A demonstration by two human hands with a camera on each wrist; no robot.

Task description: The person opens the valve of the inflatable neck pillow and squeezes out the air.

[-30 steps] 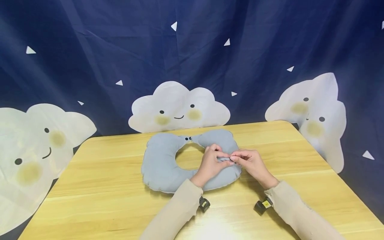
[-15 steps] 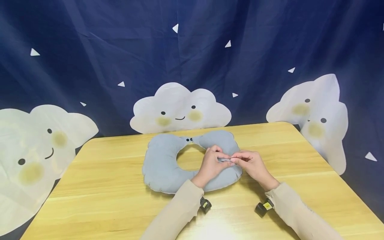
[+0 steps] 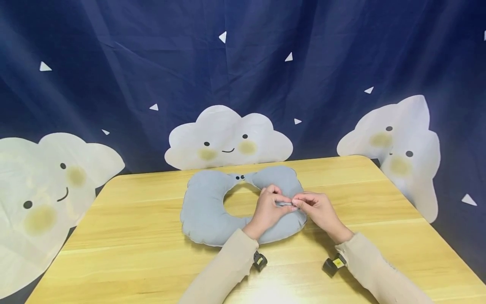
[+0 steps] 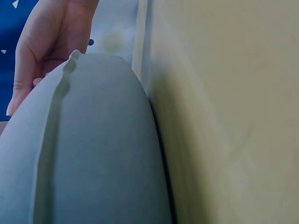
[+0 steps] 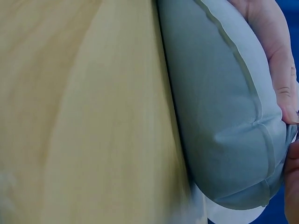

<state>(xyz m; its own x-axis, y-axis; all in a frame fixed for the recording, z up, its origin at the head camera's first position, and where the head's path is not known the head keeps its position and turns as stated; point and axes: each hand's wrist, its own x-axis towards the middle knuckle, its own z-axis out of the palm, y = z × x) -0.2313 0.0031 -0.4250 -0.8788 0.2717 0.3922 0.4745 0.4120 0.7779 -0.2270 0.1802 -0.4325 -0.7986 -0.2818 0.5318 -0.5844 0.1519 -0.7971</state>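
A grey U-shaped neck pillow [image 3: 205, 211] lies flat on the wooden table [image 3: 133, 236], its two ends meeting at the back by two small dark dots. Both hands are on its right arm. My left hand [image 3: 270, 206] and my right hand [image 3: 317, 207] pinch a small grey flap [image 3: 285, 204] of the pillow between thumbs and fingertips, from either side. The left wrist view shows the pillow's seamed bulge [image 4: 93, 154] with a hand [image 4: 44, 42] over its top. In the right wrist view the pillow [image 5: 219, 107] fills the right side, with fingers [image 5: 275, 60] on its edge.
A dark blue curtain with white smiling clouds [image 3: 228, 137] hangs behind the table. The table's right corner [image 3: 364, 158] and left edge [image 3: 95, 194] are close to the pillow. Black wrist cameras [image 3: 259, 261] [image 3: 334, 264] sit under both beige sleeves.
Both hands keep the same pinch on the flap. Only the head view has shifted slightly.
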